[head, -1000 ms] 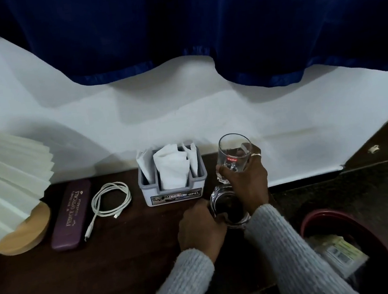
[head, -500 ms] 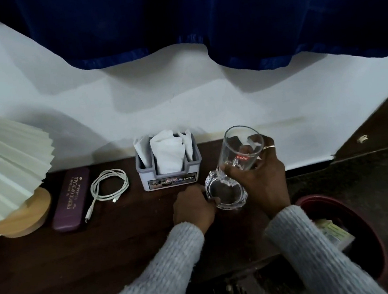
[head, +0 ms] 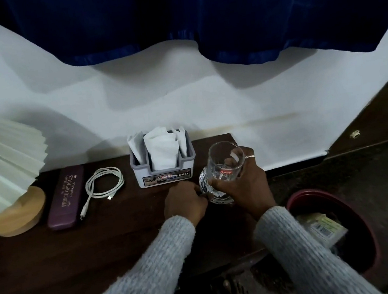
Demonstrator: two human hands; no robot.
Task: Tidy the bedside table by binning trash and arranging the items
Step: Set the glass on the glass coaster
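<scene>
My right hand (head: 244, 184) grips a clear drinking glass (head: 226, 161) with a red label, held just above the dark wooden bedside table (head: 55, 261). Under and beside it sits a cut-glass dish (head: 212, 191), partly hidden by both hands. My left hand (head: 185, 200) is closed on the dish's left rim. A grey napkin holder (head: 164, 172) with white napkins stands just behind my left hand, against the wall.
A coiled white cable (head: 102, 186), a purple spectacle case (head: 66, 198) and a pleated lamp with a wooden base (head: 15, 215) line the table's left back. A dark red bin (head: 359, 224) with packaging inside stands on the floor to the right.
Both hands have shifted the glass and the dish a little farther back and right, toward the wall beside the napkin holder. My view has tilted slightly.
</scene>
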